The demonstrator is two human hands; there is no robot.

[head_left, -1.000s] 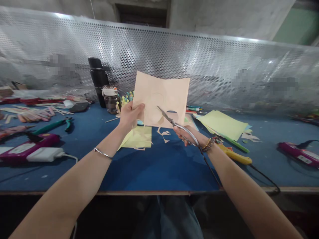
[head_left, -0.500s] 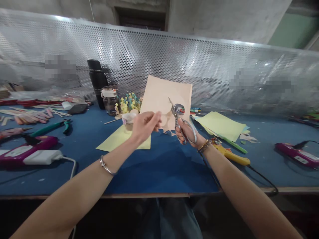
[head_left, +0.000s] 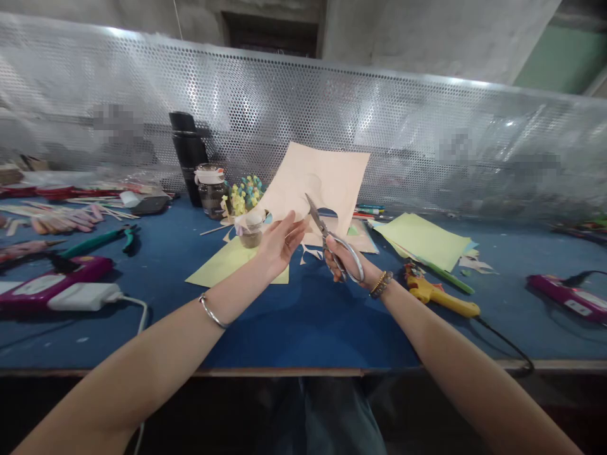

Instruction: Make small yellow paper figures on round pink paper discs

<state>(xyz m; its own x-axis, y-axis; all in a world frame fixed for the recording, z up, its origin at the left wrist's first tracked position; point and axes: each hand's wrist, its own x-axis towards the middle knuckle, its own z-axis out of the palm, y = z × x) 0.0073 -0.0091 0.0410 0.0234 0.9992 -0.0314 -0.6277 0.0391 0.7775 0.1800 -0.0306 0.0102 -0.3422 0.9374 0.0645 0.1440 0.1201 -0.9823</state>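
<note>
A large cream sheet of paper (head_left: 327, 169) is held up over the table, tilted, with a rounded piece cut from its lower edge. My left hand (head_left: 279, 245) grips its lower left part; the thumb lies on the near face and the other fingers are partly hidden. In my right hand (head_left: 342, 258) is a pair of metal scissors (head_left: 318, 218), fingers through the handle loops. The blades point up and left, against the paper beside the cut-out. Small paper scraps (head_left: 310, 253) lie below. A yellow sheet (head_left: 222, 265) rests under my left wrist.
Behind the left hand stand a small cup (head_left: 250, 232), yellow and blue flowers (head_left: 244, 194), a jar (head_left: 211, 193) and a black flask (head_left: 188, 155). A yellow glue gun (head_left: 439, 297) and stacked yellow paper (head_left: 427, 237) lie right. Pliers (head_left: 102, 241) and a purple power strip (head_left: 85, 268) lie left.
The sheet has turned and bent, its lower left side swinging left. My scissors have shifted left along the cut. The left hand has rolled, and its fingers are more spread.
</note>
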